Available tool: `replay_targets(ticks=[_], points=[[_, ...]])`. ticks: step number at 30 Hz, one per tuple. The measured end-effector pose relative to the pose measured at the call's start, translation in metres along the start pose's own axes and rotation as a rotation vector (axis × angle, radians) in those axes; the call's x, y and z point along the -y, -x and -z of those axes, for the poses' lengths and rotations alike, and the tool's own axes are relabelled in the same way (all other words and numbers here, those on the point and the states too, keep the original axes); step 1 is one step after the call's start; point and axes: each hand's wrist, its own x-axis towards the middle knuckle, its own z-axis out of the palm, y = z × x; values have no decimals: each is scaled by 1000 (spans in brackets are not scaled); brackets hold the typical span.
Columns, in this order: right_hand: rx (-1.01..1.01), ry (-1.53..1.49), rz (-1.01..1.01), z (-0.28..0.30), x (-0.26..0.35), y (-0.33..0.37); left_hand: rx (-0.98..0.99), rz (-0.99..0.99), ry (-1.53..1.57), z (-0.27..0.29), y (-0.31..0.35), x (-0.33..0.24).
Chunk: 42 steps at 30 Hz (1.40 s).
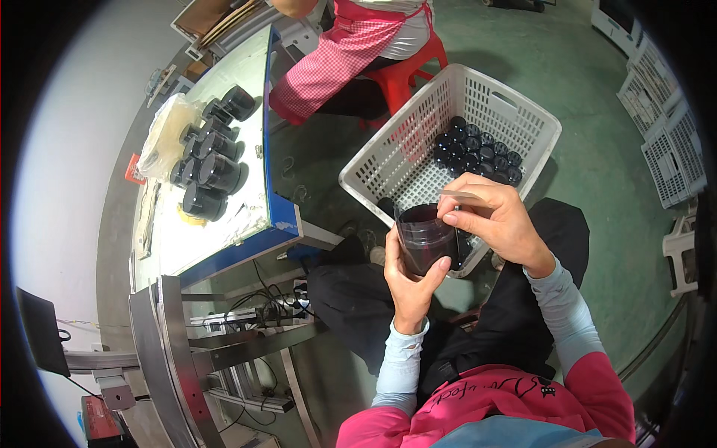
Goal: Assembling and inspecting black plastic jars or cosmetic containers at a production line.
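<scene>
My left hand [409, 287] is wrapped round a dark, see-through plastic jar [427, 246], its thumb across the near side and the jar tilted a little. At the jar's upper rim, my right hand [497, 224] is closed in a pinch on a thin flat grey blade-like strip [464, 196]. Whether the strip touches the rim is hard to tell. Beyond both hands stands a white perforated plastic crate [515, 112], with several small round black pieces [467, 145] grouped at its far right side.
To the left, a white-topped table [231, 250] with blue edges bears several dark jars [218, 172] and a clear plastic bag [166, 138]. A person in a pink checked apron [347, 48] sits on a red stool [407, 75] ahead. A metal conveyor frame [168, 358] stands lower left; stacked crates [665, 134] line the right.
</scene>
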Motion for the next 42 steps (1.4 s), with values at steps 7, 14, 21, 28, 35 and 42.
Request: replay_targets(ticks=[7, 14, 21, 28, 35, 42], points=[[-50, -85, -74, 1, 4, 2, -3, -27, -60, 1, -1, 2], [-188, -242, -109, 3, -14, 2, -236, -253, -586, -8, 0, 0], [-40, -484, -249, -19, -39, 17, -222, -147, -402, -1, -9, 7], [-123, -492, -152, -35, -40, 12, -26, 48, -59, 0, -6, 2], [-116, -746, -251, -19, -50, 12, 76, 118, 128, 1, -10, -13], [-6, -1083, -358, -24, -59, 20, 50, -60, 16, 4, -12, 10]])
